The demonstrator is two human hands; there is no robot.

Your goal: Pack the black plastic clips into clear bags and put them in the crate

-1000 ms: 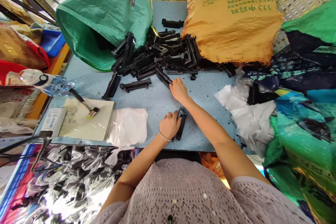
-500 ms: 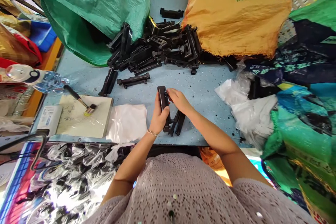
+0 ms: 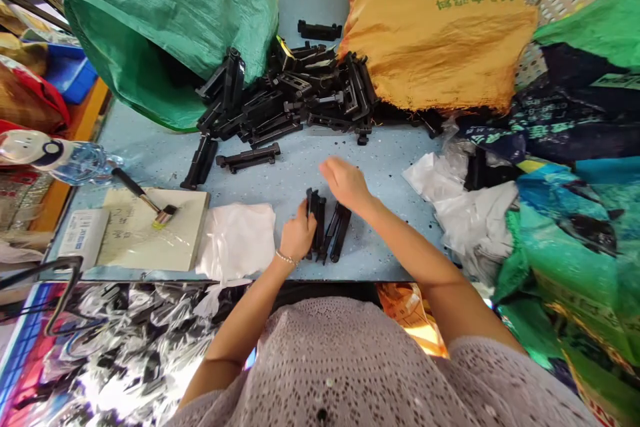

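Black part [image 3: 319, 223], clamped in the left hand [image 3: 297, 235], sits at the frame's lower centre; just right, another black piece [image 3: 341, 233] lies on the worktop [image 3: 367, 250]; above-right, the right hand [image 3: 346, 183] is blurred, its state unclear.

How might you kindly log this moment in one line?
left hand: holding black part | right hand: blurred, over tabletop | black pile: near green sack
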